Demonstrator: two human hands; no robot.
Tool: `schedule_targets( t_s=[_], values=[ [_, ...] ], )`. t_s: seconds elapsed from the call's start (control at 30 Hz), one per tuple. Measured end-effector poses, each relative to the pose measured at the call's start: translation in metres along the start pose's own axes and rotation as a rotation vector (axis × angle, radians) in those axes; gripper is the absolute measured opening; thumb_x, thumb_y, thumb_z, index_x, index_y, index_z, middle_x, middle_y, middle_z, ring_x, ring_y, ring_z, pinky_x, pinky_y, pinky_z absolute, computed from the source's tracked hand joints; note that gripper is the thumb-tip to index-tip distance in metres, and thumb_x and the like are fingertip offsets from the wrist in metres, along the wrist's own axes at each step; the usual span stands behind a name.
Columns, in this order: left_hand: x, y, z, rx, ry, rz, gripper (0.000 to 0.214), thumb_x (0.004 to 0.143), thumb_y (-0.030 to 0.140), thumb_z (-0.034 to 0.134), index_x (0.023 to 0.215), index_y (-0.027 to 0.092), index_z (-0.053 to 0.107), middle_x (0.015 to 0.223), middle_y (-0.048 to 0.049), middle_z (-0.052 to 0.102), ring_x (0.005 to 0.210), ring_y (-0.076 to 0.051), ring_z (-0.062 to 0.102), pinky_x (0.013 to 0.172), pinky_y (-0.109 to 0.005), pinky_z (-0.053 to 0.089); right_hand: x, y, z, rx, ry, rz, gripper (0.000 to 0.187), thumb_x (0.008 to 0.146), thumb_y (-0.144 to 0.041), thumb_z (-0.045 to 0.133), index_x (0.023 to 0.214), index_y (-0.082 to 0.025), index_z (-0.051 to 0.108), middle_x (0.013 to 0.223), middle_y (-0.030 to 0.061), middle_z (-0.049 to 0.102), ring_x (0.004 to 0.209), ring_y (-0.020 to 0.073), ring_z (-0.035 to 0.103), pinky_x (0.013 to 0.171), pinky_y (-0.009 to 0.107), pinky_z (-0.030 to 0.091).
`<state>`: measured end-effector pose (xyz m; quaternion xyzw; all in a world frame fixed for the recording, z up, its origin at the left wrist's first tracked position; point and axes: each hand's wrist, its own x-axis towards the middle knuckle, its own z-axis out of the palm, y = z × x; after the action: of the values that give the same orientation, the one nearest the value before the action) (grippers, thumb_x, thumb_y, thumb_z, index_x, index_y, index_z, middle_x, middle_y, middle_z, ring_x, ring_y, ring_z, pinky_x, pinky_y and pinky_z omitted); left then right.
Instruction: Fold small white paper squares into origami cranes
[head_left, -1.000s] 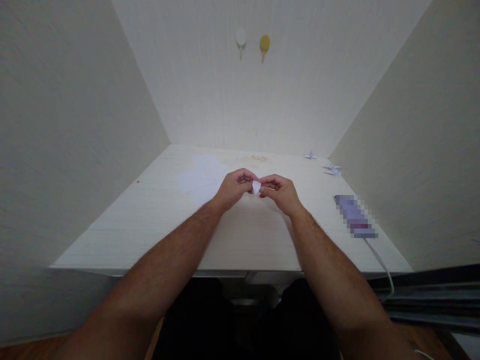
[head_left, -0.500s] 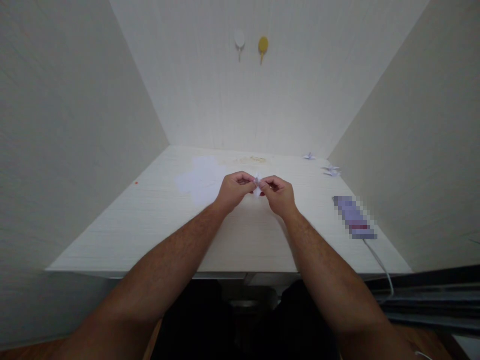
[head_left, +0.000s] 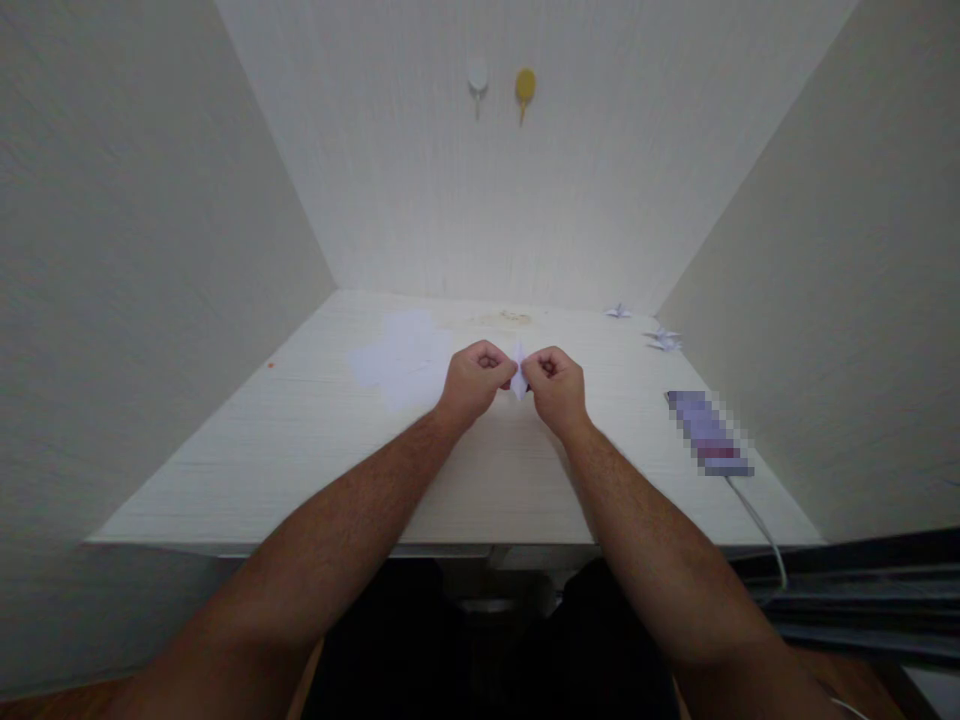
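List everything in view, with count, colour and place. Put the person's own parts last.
Desk: 1, white, centre
Walls: 3, pale grey, left, back and right
White hook: 1, white, back wall
Yellow hook: 1, yellow, back wall
Folded paper: 1, white, held mid-desk
Paper sheets: several, white, desk's left half, overlapping
Paper figures: apparently 3, white, desk's back right
Flat object: 1, mostly purple, desk's right; pixelated
Speck: 1, orange, desk's left edge
Stain: 1, brownish, desk's back
Floor: 1, brown, bottom corners
Legs: 2, black-clothed, below the desk
Left hand: 1, pinching the folded paper
Right hand: 1, pinching the folded paper
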<state>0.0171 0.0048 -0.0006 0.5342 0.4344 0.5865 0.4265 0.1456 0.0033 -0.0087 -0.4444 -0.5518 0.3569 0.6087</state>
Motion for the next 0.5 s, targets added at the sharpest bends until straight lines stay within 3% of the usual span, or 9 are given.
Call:
schedule_targets(
  t_s=[0.23,0.5],
  values=[
    [0.0012,-0.0036,0.0020,-0.030,-0.016,-0.005,0.024,0.061,0.012,0.066,0.081,0.017,0.055,0.055,0.0058,0.060,0.048,-0.009,0.055,0.049,-0.020,0.043,0.0012,0.0041,0.0019,0.066,0.009,0.011,0.012,0.068,-0.023,0.062,0.075,-0.021,0.052,0.054,-0.0071,0.058,0.046,0.0097,0.054,0.046,0.022,0.042],
    [0.0020,-0.0050,-0.0030,-0.001,-0.066,0.043,0.029,0.066,0.023,0.073,0.090,0.015,0.059,0.061,0.0036,0.062,0.053,-0.009,0.056,0.053,-0.021,0.044,0.0025,0.0081,-0.0012,0.097,-0.032,0.015,0.021,0.070,-0.032,0.069,0.082,-0.020,0.058,0.061,-0.0047,0.061,0.051,0.0107,0.057,0.049,0.024,0.047]
  ],
)
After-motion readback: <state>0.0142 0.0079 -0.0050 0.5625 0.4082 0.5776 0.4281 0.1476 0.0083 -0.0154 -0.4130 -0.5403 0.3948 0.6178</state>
